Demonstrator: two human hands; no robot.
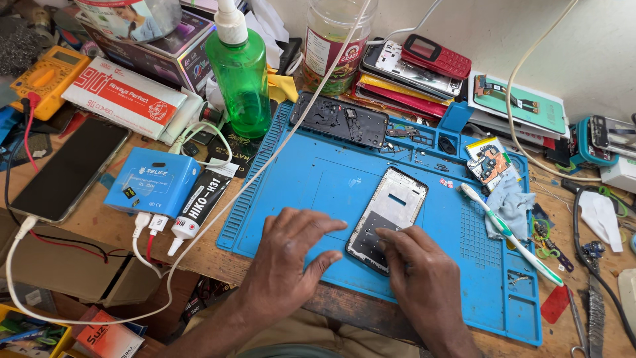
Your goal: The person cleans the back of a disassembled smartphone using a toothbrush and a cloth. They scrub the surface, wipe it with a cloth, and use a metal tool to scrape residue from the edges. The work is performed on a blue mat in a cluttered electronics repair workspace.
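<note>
The phone frame (391, 215) lies on the blue mat (318, 179). The right hand (424, 278) presses fingertips on its lower end; the left hand (291, 255) rests flat, fingers spread, just beside it.

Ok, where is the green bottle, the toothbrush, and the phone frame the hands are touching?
green bottle (242, 83), head view, middle of its green body.
toothbrush (510, 235), head view, middle of its white handle.
phone frame (392, 205), head view, its pale upper panel.

2 bare forearms, no sleeves, rings or watch.
</note>
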